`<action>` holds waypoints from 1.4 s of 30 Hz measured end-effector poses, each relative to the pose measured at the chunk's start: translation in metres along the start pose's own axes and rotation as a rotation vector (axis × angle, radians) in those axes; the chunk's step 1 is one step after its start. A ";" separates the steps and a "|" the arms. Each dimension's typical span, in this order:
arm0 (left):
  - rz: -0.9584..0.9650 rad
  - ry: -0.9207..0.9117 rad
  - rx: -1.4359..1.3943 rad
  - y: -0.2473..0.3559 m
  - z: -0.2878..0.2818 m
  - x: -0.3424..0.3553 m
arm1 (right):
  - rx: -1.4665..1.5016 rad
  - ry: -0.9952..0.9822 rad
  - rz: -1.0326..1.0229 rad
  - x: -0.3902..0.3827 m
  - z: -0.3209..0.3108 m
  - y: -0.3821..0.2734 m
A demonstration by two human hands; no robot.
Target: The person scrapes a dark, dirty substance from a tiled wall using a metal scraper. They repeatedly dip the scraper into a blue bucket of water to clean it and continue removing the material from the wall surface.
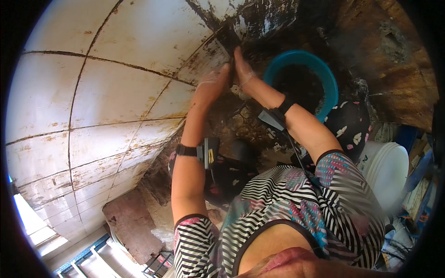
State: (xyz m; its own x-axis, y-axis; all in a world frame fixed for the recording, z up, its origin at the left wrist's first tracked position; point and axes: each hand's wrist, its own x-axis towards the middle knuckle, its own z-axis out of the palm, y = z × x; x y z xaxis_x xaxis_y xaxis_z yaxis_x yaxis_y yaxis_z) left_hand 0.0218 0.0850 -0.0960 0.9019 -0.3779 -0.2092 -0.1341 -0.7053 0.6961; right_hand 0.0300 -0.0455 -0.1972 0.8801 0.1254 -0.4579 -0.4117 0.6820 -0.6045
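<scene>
Striped shirt cloth (278, 185) lies nearest, on the wearer's side of the blue tub (296, 56); beyond it the left hand (213, 84) and right hand (244, 70) come close together just left of the tub, beside the stained tile wall (120, 97); a dark, narrow piece (228, 41) shows at their fingers, also left of the tub — what it is, I cannot tell; nor can I tell whether either hand closes on it; the step looks like two-handed handling of that piece; the next move seems to call for steady, matched pressure — with the right forearm clear of the tub's rim.
</scene>
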 end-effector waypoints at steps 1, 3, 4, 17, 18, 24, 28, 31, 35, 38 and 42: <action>0.038 -0.044 0.001 -0.003 0.006 0.003 | 0.052 -0.077 -0.007 -0.009 0.004 -0.005; 0.037 -0.001 -0.100 -0.008 0.016 0.006 | 0.079 -0.174 -0.055 -0.026 0.014 -0.015; 0.035 0.020 -0.149 -0.010 0.020 0.006 | 0.098 -0.186 -0.091 -0.034 0.017 -0.021; 0.107 0.030 0.370 -0.055 0.021 0.005 | -0.881 -0.042 -0.352 -0.181 -0.064 -0.171; 0.079 0.046 0.496 -0.053 0.017 0.004 | -0.809 0.004 -0.375 -0.192 -0.070 -0.179; 0.284 0.294 0.959 -0.037 0.025 0.049 | -0.800 0.105 -0.804 -0.226 -0.089 -0.208; -0.037 0.287 0.880 -0.049 0.064 0.084 | -0.737 0.023 -0.717 -0.228 -0.083 -0.210; 0.298 0.382 0.735 -0.064 0.070 0.062 | -0.644 -0.039 -0.648 -0.236 -0.080 -0.211; -0.158 0.322 0.558 -0.035 0.066 0.062 | -0.533 0.086 -0.520 -0.249 -0.080 -0.212; -0.026 0.251 0.662 0.013 0.085 0.125 | -0.605 0.029 -0.582 -0.250 -0.080 -0.210; 0.098 0.175 0.795 0.018 0.113 0.126 | -0.554 0.010 -0.535 -0.260 -0.080 -0.214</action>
State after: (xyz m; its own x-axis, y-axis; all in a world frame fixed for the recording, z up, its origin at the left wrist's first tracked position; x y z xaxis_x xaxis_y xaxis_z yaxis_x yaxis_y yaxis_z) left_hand 0.0868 -0.0434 -0.1874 0.9130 -0.4076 -0.0166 -0.4077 -0.9131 -0.0026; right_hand -0.1300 -0.2816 -0.0012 0.9917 -0.1278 -0.0153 0.0089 0.1868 -0.9824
